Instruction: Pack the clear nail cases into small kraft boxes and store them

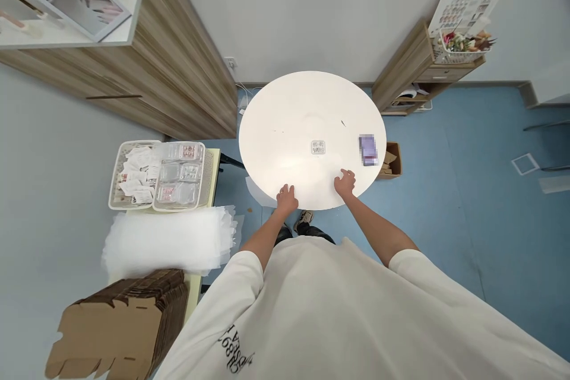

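A small clear rectangular plastic case [317, 147] is seen mid-frame on the oval white tabletop [276, 107]; below it, the left hand [287, 199] and right hand [345, 183] are held empty, fingers loosely bent. A pre-grasp step is suggested; a light edge grip would be needed. The case's contents cannot be made out.

The case [317, 147] is greyish, the table [285, 107] white.

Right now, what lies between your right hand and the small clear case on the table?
In the head view, only white tabletop lies between the right hand and the small clear case.
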`<action>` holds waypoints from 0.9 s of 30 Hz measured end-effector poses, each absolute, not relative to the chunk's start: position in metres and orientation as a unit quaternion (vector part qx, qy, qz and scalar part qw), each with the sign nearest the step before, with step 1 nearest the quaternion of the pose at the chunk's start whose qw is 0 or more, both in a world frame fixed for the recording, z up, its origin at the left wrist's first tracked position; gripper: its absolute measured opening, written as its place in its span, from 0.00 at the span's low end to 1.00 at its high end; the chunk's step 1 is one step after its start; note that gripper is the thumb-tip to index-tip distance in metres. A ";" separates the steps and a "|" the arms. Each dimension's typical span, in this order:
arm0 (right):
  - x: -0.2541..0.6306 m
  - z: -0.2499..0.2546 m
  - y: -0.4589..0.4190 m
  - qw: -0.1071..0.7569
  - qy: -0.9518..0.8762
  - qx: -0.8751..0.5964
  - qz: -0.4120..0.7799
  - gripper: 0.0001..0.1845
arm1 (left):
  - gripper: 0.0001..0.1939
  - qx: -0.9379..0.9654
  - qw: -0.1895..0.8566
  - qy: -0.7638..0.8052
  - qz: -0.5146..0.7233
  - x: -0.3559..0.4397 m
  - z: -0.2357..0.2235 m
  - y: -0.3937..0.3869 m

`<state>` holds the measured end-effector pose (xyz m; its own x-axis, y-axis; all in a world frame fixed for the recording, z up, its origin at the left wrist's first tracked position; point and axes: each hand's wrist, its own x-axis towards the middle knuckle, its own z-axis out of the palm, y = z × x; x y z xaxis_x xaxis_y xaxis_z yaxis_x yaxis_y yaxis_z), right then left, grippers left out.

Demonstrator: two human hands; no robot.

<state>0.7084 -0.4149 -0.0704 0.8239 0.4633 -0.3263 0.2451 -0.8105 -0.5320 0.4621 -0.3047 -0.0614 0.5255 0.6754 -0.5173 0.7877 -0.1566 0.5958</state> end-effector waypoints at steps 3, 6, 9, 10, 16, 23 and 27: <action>0.705 -0.068 -0.417 0.168 -0.302 -0.918 0.193 0.28 | 0.34 0.774 0.420 0.470 -0.067 0.464 -0.064 -0.306; 0.700 -0.069 -0.415 0.124 -0.401 -0.865 0.275 0.27 | 0.36 0.790 0.411 0.447 -0.080 0.466 -0.065 -0.301; 0.695 -0.072 -0.411 0.087 -0.411 -0.850 0.317 0.27 | 0.38 0.802 0.405 0.429 -0.092 0.470 -0.067 -0.289; 0.693 -0.072 -0.409 0.075 -0.408 -0.853 0.318 0.27 | 0.38 0.808 0.400 0.420 -0.098 0.471 -0.068 -0.283; 0.687 -0.062 -0.398 -0.002 -0.393 -0.862 0.320 0.28 | 0.37 0.875 0.316 0.339 -0.141 0.479 -0.079 -0.237; 0.672 -0.052 -0.378 -0.053 -0.347 -0.871 0.344 0.27 | 0.36 0.926 0.216 0.262 -0.168 0.494 -0.088 -0.186; 0.664 -0.052 -0.374 -0.039 -0.317 -0.876 0.361 0.24 | 0.39 0.940 0.196 0.219 -0.174 0.505 -0.093 -0.166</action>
<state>0.6642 -0.3736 -0.0520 0.5386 0.5276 -0.6570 0.5836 -0.7960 -0.1607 0.5052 -0.1662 -0.0930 0.8433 0.3437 -0.4132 0.4800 -0.8274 0.2916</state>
